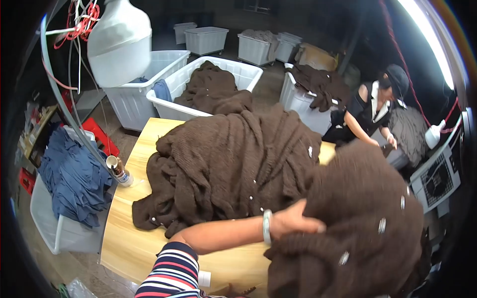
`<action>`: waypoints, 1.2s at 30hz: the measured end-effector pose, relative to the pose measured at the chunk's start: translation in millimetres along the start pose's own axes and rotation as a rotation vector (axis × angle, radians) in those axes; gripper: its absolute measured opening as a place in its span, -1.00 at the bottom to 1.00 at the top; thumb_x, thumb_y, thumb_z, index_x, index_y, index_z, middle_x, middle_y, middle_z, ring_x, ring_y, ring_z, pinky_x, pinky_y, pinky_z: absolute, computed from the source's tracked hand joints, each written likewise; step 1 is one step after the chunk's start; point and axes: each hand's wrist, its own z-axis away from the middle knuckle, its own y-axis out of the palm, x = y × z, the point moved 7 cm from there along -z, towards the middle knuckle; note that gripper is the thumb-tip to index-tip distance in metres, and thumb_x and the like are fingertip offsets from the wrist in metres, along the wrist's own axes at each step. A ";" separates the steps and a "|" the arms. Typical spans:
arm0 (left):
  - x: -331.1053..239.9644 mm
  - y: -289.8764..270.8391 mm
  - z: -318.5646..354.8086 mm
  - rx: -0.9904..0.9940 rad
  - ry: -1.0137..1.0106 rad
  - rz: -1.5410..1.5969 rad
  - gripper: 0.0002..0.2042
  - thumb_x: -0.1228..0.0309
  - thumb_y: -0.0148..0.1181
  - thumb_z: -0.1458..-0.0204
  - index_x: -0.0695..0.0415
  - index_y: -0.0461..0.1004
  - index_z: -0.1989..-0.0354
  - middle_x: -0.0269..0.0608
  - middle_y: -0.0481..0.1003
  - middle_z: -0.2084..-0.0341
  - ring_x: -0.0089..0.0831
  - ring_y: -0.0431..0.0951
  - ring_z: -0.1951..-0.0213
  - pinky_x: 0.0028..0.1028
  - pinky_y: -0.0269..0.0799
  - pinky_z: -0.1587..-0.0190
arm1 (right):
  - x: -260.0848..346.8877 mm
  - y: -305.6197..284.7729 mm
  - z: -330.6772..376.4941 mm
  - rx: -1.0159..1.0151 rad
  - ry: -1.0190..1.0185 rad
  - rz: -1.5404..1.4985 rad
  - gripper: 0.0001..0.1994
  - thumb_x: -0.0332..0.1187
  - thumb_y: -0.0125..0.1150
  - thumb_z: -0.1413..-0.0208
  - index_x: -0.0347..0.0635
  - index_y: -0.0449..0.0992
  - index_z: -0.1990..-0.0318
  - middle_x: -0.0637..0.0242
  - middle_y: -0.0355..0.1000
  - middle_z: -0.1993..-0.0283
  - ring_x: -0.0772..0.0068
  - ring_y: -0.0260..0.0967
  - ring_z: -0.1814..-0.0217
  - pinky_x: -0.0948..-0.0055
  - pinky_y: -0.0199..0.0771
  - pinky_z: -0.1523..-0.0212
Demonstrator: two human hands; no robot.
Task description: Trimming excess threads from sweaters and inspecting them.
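My left hand (294,221), with a pale green bangle on the wrist, grips the edge of a brown knitted garment (362,218) with pale buttons, held up at the lower right. My right hand is hidden, probably behind that garment. A big heap of the same brown knitwear (228,164) lies on the wooden table (124,233) just beyond my left forearm.
White bins stand behind the table: one with brown knitwear (213,87), one with blue cloth (144,94). A bin of blue garments (69,184) is at the left. A small bottle (119,171) sits on the table's left edge. Another person (372,111) works at the right.
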 end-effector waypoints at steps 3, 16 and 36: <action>-140.4 -29.9 -19.5 -0.030 0.422 -0.332 -0.30 0.24 0.29 -0.02 0.21 0.15 -0.31 -0.12 0.30 -0.20 -0.30 0.30 -0.22 -0.28 0.22 -0.25 | 20.3 8.4 -38.4 0.000 -0.030 0.103 -0.52 -0.17 0.13 -0.21 -0.32 0.38 -0.17 0.25 0.38 -0.17 0.49 0.35 -0.10 0.55 0.28 -0.15; -169.9 -221.6 406.7 -1.444 0.318 -1.227 -0.40 0.46 0.20 -0.10 0.29 0.14 -0.31 0.09 0.30 -0.19 -0.21 0.29 -0.24 -0.30 0.19 -0.27 | -29.7 206.6 105.5 -0.010 0.148 0.458 -0.38 -0.15 0.30 -0.11 -0.36 0.30 -0.23 0.06 0.41 -0.13 0.33 0.36 -0.16 0.36 0.33 -0.19; 303.3 -21.1 391.0 -0.466 -0.763 -1.487 -0.17 0.20 0.38 0.17 0.07 0.14 -0.33 0.27 0.18 -0.18 0.14 0.25 -0.19 0.00 0.17 -0.21 | 8.7 313.2 769.2 0.173 0.782 0.665 -0.36 -0.12 0.44 0.14 -0.20 0.36 -0.10 -0.02 0.31 0.02 0.00 0.32 -0.02 0.18 0.40 -0.01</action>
